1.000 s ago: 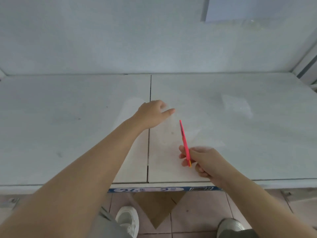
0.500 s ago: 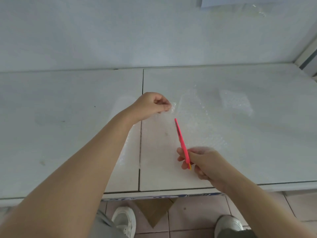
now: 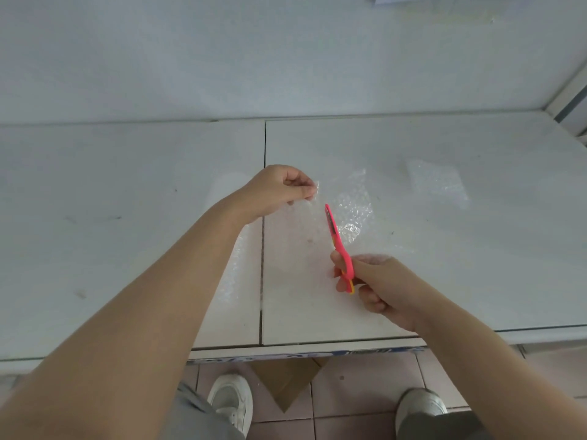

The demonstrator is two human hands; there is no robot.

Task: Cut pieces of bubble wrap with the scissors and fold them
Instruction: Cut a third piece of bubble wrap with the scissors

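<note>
A clear sheet of bubble wrap lies on the white counter in the middle of the view, its far corner lifted. My left hand pinches that raised corner between thumb and fingers. My right hand grips the handles of pink scissors, whose blades point away from me. The blades look nearly closed and sit at the sheet's near edge, just right of my left hand. A smaller piece of bubble wrap lies flat farther right on the counter.
A white wall rises behind the counter, with a window frame at the right. A dark seam runs between the two counter slabs. Below the front edge are my shoes and a piece of cardboard on the tiled floor.
My left hand went from resting flat on the sheet to pinching its far corner and lifting it. The scissors in my right hand stayed in about the same place.
</note>
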